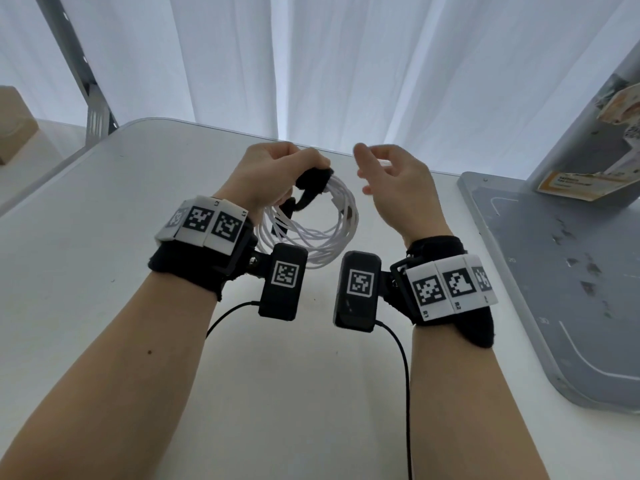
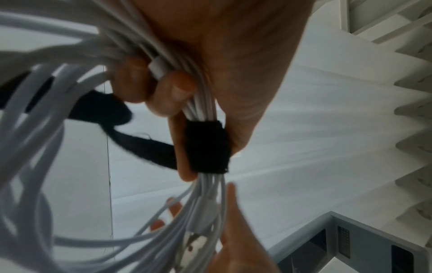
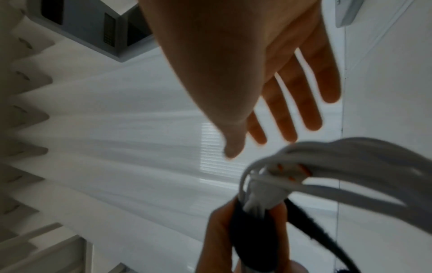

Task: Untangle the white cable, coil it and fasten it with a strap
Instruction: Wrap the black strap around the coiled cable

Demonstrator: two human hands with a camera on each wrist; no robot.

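Observation:
The white cable (image 1: 313, 233) hangs as a coil of several loops above the table, held up by my left hand (image 1: 277, 171). That hand grips the bundle where a black fabric strap (image 1: 311, 183) wraps it. In the left wrist view the strap (image 2: 207, 146) sits snug round the cable (image 2: 28, 147) strands, with a loose tail (image 2: 142, 147) trailing left. My right hand (image 1: 388, 174) hovers just right of the coil, fingers straight and spread, holding nothing. The right wrist view shows the same open hand (image 3: 280, 103) above the cable (image 3: 339, 166) and strap (image 3: 252, 240).
The white table (image 1: 104, 271) lies beneath both arms. A grey metal base plate (image 1: 571, 289) with an upright post stands at the right. White curtains hang behind the table's far edge. A beige box (image 1: 14, 123) sits far left. Black wrist-camera cords (image 1: 401, 358) trail toward me.

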